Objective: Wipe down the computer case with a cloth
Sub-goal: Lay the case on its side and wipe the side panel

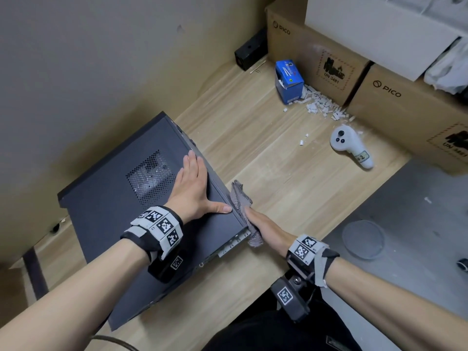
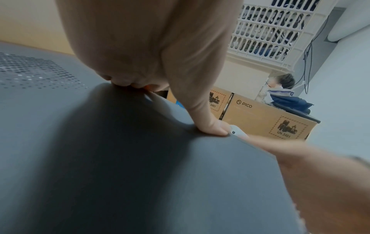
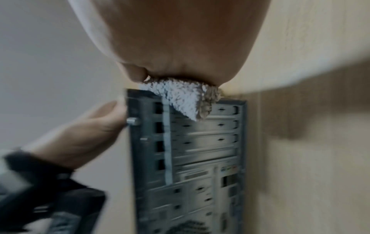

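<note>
A dark grey computer case [image 1: 121, 198] lies on its side on the wooden desk [image 1: 278, 168], its vented panel facing up. My left hand [image 1: 192, 188] rests flat on that panel near the right edge, fingers straight and thumb spread; the left wrist view shows the thumb [image 2: 210, 126] pressing on the case [image 2: 120, 158]. My right hand [image 1: 263, 224] presses a grey mesh cloth [image 1: 240, 198] flat against the case's narrow right side. In the right wrist view the cloth [image 3: 180, 96] pokes out under my palm at the corner of the metal rear panel [image 3: 200, 158].
A wall runs close along the left of the case. Behind stand cardboard boxes [image 1: 316, 51], a blue box [image 1: 288, 81] with spilled white bits [image 1: 321, 105], and a small black box [image 1: 250, 50]. A white controller [image 1: 350, 145] lies to the right. A grey surface [image 1: 417, 193] carries a clear round lid [image 1: 363, 239].
</note>
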The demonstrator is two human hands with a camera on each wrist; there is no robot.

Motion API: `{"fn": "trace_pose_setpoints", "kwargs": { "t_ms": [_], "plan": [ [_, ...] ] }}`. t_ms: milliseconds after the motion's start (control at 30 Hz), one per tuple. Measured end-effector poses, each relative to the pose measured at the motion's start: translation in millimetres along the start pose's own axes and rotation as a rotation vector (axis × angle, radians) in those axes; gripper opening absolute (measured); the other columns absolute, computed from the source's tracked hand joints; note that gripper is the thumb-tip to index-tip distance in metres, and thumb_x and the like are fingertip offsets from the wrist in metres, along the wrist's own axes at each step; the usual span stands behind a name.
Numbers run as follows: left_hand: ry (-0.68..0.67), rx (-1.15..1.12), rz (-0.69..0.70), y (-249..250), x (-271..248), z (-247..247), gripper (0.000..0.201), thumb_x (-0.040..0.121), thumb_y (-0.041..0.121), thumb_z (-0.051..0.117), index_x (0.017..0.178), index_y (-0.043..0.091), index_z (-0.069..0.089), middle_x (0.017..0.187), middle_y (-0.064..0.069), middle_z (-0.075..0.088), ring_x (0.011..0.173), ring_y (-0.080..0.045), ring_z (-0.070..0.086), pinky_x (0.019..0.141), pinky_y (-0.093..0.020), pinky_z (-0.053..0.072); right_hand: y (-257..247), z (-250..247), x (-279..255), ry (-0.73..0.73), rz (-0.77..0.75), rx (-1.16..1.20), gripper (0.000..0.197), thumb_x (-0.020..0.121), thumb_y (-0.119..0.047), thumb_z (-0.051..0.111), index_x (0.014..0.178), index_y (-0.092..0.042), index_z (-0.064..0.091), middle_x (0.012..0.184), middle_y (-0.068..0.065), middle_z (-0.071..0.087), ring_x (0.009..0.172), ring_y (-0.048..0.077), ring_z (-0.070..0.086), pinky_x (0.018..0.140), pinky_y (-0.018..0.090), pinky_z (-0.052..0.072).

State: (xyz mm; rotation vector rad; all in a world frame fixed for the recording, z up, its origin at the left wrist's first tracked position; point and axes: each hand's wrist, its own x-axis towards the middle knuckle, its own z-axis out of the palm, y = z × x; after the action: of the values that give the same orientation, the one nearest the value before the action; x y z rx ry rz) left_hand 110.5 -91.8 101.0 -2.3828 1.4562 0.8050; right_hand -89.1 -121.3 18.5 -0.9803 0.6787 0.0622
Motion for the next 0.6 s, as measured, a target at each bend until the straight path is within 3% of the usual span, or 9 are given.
{"fn": "trace_pose_setpoints", "kwargs": {
  "t_ms": [67, 167, 200, 300, 367, 500, 533, 600],
  "plan": [
    [0.007, -0.006, 0.004, 0.2, 0.3, 0.1, 0.149, 0.058, 0.077, 0.07, 0.151, 0.001, -0.019, 0.156, -0.018, -0.031, 0.145, -0.029, -0.027, 0.12, -0.041, -0.006, -9.6, 5.9, -12.2, -0.005, -0.033, 0.062, 0.053, 0.107, -0.042, 0.025, 0.154, -0.019, 0.03, 0.155, -0.007, 0.039, 0.141, 0.004, 0.036, 0.121, 0.029, 0.025],
    [0.009, -0.009, 0.009, 0.1, 0.2, -0.5, 0.147, 0.06, 0.073, 0.071, 0.151, 0.0, -0.019, 0.156, -0.019, -0.031, 0.145, -0.03, -0.027, 0.12, -0.041, -0.005, -20.3, 14.0, -14.2, -0.04, -0.078, 0.031, 0.042, 0.107, -0.041, 0.021, 0.147, -0.037, 0.033, 0.148, -0.03, 0.037, 0.141, -0.009, 0.028, 0.119, 0.017, 0.017],
    [0.011, -0.009, 0.012, -0.2, 0.0, -0.4, 0.147, 0.06, 0.074, 0.071, 0.15, 0.0, -0.018, 0.156, -0.019, -0.031, 0.145, -0.03, -0.027, 0.12, -0.041, -0.005, -23.7, 15.9, -10.8, -0.044, -0.088, 0.006, 0.043, 0.107, -0.042, 0.019, 0.149, -0.038, 0.027, 0.151, -0.029, 0.031, 0.143, -0.008, 0.023, 0.118, 0.017, 0.015],
    [0.012, -0.013, 0.008, 0.0, -0.3, 0.9, 0.149, 0.058, 0.076, 0.07, 0.15, 0.0, -0.018, 0.156, -0.019, -0.031, 0.145, -0.03, -0.027, 0.12, -0.041, -0.005, -31.2, 12.9, 8.2, -0.039, -0.091, -0.053, 0.056, 0.104, -0.053, 0.015, 0.157, -0.034, 0.01, 0.164, -0.009, 0.01, 0.15, 0.006, 0.009, 0.124, 0.036, 0.007],
    [0.014, -0.01, 0.001, 0.3, -0.1, 0.6, 0.15, 0.057, 0.078, 0.07, 0.15, 0.0, -0.018, 0.156, -0.019, -0.03, 0.145, -0.029, -0.027, 0.12, -0.042, -0.005, -34.4, 10.6, 21.9, -0.034, -0.069, -0.099, 0.059, 0.103, -0.057, 0.013, 0.157, -0.035, 0.007, 0.165, -0.007, 0.004, 0.152, 0.01, 0.003, 0.125, 0.041, 0.005],
    [0.003, -0.009, -0.009, 1.5, 0.0, -0.6, 0.15, 0.057, 0.078, 0.071, 0.151, 0.0, -0.018, 0.156, -0.018, -0.031, 0.145, -0.029, -0.027, 0.121, -0.042, -0.004, -27.2, 4.6, 29.4, -0.039, -0.044, -0.111, 0.059, 0.102, -0.059, 0.012, 0.157, -0.038, 0.004, 0.163, -0.015, 0.011, 0.15, 0.004, 0.011, 0.122, 0.031, 0.01],
    [0.002, -0.014, -0.011, 2.2, -0.2, -1.1, 0.15, 0.057, 0.077, 0.071, 0.151, 0.0, -0.018, 0.156, -0.018, -0.031, 0.145, -0.029, -0.027, 0.121, -0.042, -0.004, -22.3, 2.1, 28.0, -0.041, -0.048, -0.124, 0.058, 0.102, -0.059, 0.012, 0.156, -0.041, 0.004, 0.157, -0.023, 0.026, 0.144, -0.002, 0.025, 0.119, 0.025, 0.019],
    [0.006, -0.015, -0.012, 2.6, -0.3, -1.4, 0.15, 0.057, 0.076, 0.072, 0.151, 0.0, -0.017, 0.156, -0.019, -0.03, 0.146, -0.029, -0.026, 0.121, -0.042, -0.003, -10.4, -3.9, 19.7, -0.026, -0.015, -0.171, 0.055, 0.102, -0.058, 0.012, 0.154, -0.038, 0.011, 0.114, -0.04, 0.06, 0.107, -0.018, 0.056, 0.096, 0.007, 0.039]
  ]
}}
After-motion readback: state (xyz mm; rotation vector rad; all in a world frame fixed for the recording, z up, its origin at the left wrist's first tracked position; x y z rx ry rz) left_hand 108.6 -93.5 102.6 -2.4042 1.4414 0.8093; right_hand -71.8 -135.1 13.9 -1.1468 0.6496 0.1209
